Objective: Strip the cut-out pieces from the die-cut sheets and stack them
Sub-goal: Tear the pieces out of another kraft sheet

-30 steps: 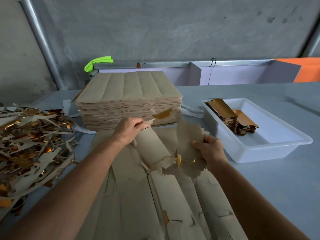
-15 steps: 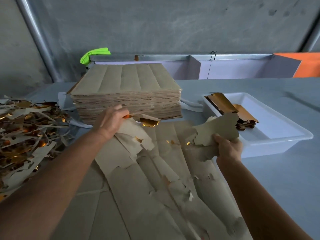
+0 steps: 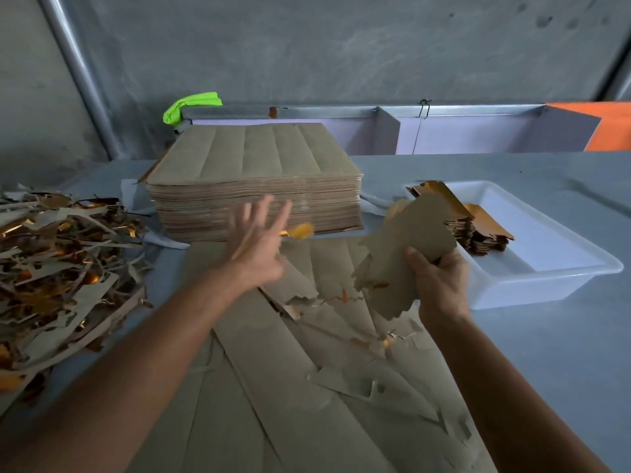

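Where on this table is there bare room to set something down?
Bare table lies on the right, in front of the white tray, and behind it. The tray's right half is free beside the stacked cut-outs. The left is crowded with scrap strips; the middle is covered by the die-cut sheet and the sheet stack.

left hand (image 3: 256,246) fingers spread, right hand (image 3: 440,285) gripping
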Demonstrator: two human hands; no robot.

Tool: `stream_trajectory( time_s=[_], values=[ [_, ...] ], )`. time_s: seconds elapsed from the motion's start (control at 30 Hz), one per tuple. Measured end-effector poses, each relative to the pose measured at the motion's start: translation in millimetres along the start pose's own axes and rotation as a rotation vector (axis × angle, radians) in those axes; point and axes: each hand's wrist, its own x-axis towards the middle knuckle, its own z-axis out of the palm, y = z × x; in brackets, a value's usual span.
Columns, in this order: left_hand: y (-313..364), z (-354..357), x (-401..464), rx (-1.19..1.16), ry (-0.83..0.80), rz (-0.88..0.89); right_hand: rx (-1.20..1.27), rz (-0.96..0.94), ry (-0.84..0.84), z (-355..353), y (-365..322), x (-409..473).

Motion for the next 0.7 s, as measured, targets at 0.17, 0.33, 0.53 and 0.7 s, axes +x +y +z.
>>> stream_trajectory(
  time_s=[0.17,0.33,0.53,0.7],
  values=[
    [92,5,-33,-0.580,-0.201,0.046,0.153,0.009,0.016,11,-11,-6],
    [102,26,-57,-0.670,-0.154,0.016,0.258,0.069,0.202,11,-18,-6],
    [75,17,-84,-0.277,-0.244,0.407,0.183,0.078,0.217,-7,-20,2],
    [95,11,-116,-0.302,-0.291,0.450,-0.570,-0.287,-0.057,-18,-27,0]
  ],
)
